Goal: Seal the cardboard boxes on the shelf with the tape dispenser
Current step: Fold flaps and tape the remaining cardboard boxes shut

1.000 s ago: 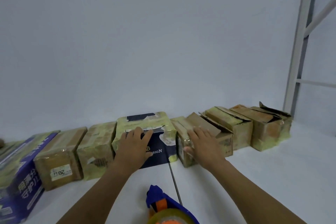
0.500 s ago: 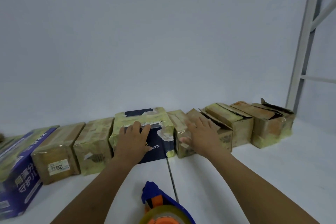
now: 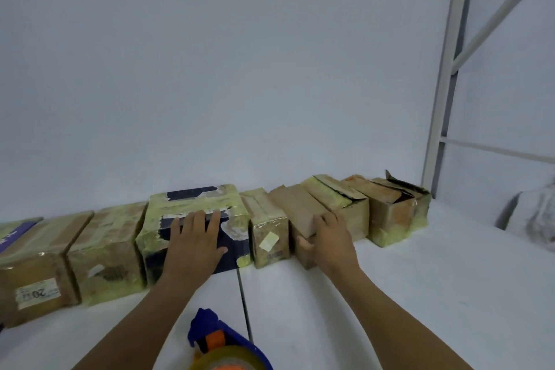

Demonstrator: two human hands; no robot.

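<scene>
Taped cardboard boxes in a row along the white shelf, mid-frame. Left hand flat, fingers straight, against the navy tape-wrapped box at centre. Right hand gripping the plain brown cardboard box right of centre, thumb on its front. Blue-and-orange tape dispenser at bottom centre, between the forearms.

The tape dispenser (blue and orange) runs off the bottom edge. The left hand covers print on the navy box, and the right hand hides the near corner of a brown box. A blurred pale bundle is cut by the right edge.
</scene>
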